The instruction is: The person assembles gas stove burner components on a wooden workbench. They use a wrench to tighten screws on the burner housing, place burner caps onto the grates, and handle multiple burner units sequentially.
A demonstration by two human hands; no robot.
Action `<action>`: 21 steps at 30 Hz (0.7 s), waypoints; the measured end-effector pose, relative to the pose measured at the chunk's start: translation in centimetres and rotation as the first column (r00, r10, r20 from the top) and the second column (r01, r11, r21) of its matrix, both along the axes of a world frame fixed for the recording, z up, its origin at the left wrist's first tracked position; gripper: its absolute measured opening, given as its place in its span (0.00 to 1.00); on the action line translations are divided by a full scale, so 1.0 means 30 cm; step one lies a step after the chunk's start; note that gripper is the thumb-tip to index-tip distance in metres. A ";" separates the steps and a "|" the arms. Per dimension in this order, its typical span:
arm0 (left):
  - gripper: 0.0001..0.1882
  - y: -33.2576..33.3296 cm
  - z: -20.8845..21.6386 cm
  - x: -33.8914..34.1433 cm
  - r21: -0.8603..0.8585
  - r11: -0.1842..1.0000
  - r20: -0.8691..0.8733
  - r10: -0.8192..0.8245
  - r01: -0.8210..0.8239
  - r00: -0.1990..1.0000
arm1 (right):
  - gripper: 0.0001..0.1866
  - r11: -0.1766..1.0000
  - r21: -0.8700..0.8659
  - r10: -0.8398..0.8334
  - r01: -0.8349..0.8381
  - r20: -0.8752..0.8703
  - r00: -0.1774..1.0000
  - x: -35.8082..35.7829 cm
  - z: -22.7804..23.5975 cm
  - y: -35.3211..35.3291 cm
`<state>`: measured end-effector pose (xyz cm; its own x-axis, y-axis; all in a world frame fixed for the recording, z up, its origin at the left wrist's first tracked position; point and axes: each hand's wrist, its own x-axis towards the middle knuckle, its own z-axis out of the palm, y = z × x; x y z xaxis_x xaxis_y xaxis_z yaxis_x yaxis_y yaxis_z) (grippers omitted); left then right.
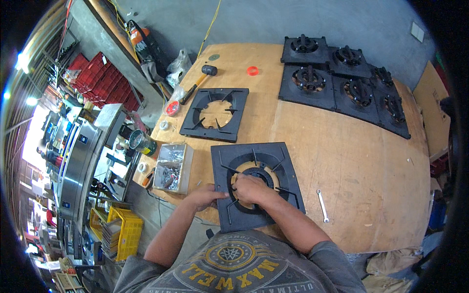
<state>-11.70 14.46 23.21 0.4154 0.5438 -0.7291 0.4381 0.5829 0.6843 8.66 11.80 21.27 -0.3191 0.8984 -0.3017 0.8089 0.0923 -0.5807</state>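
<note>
The right hand [250,189] is curled down into the round opening of the black square stove grate [256,184], fingers pressed together on the dark burner ring [259,175] seated there; its exact grip is hidden under the knuckles. The left hand [209,196] pinches the grate's left rim, thumb on top, steadying it. The grate lies at the near edge of the desk [342,146], right in front of the person, its near-left corner at or just over the lip.

By the look of it, the step in hand is fitting or aligning the ring inside the grate. The next move likely calls for a fine turn or press of the ring while the left hand keeps the frame from sliding toward the edge.

Going down in size: a cluster of finished black grates [347,83] fills the far right of the desk, well apart. A second empty grate [215,114] lies just beyond the working one, leaving only a narrow strip between them. A clear box of metal hardware [172,167] sits near the left hand at the desk's left edge. A mallet [199,80] lies far left, a wrench [322,205] just right of the grate, a small red ring [252,71] far off.

Open room lies to the right, across bare wood.
</note>
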 end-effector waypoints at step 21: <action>0.12 -0.282 0.154 0.063 0.531 0.831 0.132 0.112 -0.166 0.985 | 0.12 0.901 -0.389 -0.433 0.191 -0.821 0.371 -0.006 0.067 -0.264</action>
